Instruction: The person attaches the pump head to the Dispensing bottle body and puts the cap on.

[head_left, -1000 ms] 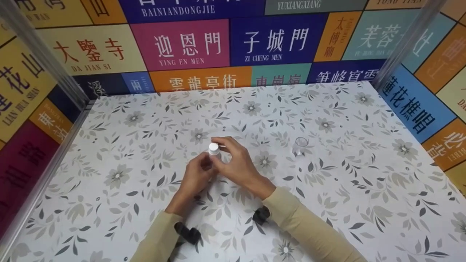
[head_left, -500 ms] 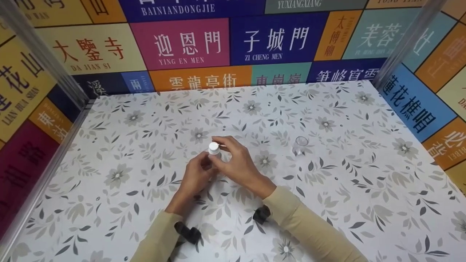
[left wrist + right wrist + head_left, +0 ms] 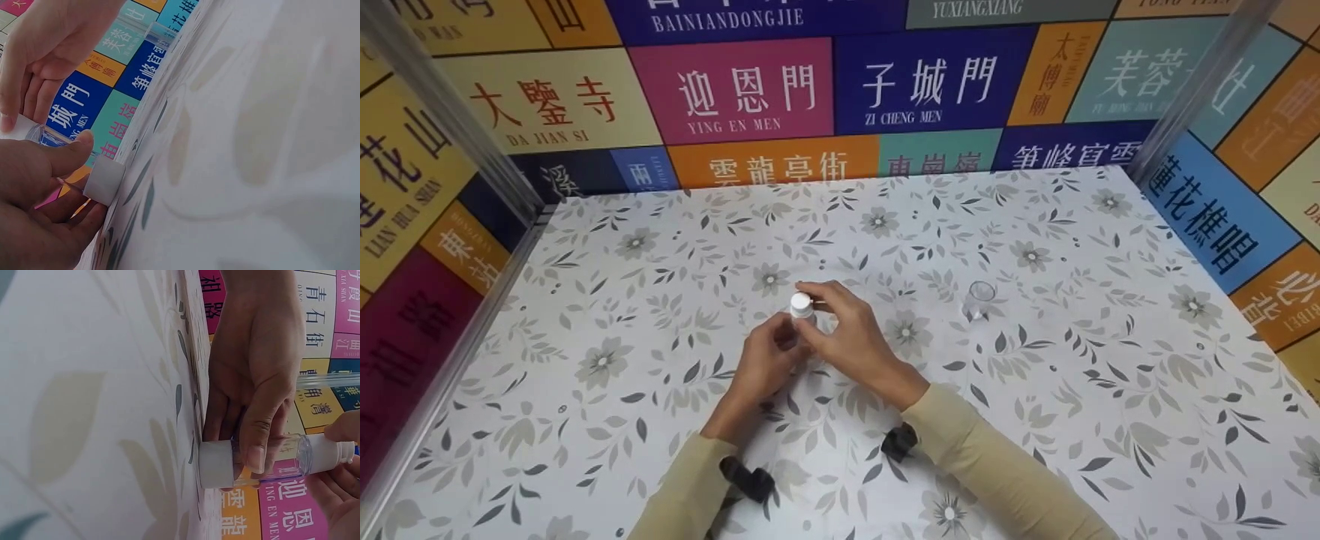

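A small pump bottle (image 3: 281,449) with a see-through body stands upright between the hands. Its white base (image 3: 105,180) is right at the tablecloth, and its white top (image 3: 801,302) points up. The left hand (image 3: 765,361) grips the clear body low down, thumb on the near side, fingers behind. The right hand (image 3: 849,331) pinches the white top between thumb and fingers; in the right wrist view this hand (image 3: 344,498) shows only at the edge. From the head view most of the bottle's body is hidden by the hands.
A clear cup-shaped piece (image 3: 980,300) stands on the flowered tablecloth (image 3: 660,300), right of the hands. Coloured panels with lettering (image 3: 731,90) rise behind the table and on both sides. Black wrist mounts (image 3: 746,480) sit by both sleeves.
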A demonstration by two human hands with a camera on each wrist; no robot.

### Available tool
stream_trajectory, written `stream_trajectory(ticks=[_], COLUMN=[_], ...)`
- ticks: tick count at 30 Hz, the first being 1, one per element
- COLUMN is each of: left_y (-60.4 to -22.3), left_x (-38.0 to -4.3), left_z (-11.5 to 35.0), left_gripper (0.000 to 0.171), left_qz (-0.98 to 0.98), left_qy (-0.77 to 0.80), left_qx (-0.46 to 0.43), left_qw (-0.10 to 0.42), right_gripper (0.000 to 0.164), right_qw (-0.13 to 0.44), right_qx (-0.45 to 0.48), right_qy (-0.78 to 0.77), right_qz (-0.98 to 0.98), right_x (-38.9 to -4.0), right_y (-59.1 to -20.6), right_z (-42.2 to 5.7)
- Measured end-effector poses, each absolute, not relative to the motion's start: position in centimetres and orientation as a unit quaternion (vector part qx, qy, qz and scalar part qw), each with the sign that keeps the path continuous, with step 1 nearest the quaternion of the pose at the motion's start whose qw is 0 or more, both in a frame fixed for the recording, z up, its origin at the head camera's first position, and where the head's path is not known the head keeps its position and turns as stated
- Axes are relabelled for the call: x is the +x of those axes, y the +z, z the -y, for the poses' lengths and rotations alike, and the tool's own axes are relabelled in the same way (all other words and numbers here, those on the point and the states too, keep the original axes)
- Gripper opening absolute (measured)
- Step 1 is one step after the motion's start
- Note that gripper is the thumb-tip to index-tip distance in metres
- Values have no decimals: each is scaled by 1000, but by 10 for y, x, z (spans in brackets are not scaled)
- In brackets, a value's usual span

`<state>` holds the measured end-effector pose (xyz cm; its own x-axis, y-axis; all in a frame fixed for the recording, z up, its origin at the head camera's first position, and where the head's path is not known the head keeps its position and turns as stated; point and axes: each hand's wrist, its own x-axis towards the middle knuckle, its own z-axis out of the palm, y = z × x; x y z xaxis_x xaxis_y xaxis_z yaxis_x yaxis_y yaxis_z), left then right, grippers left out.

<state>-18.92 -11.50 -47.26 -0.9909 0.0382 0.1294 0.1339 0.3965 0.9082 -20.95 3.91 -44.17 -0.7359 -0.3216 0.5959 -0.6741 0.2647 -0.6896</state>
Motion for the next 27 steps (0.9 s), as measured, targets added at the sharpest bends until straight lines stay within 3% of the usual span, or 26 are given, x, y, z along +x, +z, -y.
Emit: stream_trajectory(ticks=[27], left_y=[-473], left_x=[-190], left_z=[114], left_gripper=[25], left_qz=[832], left_qy=[-551], left_qx=[-48], left_qw=[40], right_gripper=[38], right_qw=[184], right_qx=[332], right_qy=[515], right_qz=[769], right_x=[-211], right_y=[-442], right_z=[-39])
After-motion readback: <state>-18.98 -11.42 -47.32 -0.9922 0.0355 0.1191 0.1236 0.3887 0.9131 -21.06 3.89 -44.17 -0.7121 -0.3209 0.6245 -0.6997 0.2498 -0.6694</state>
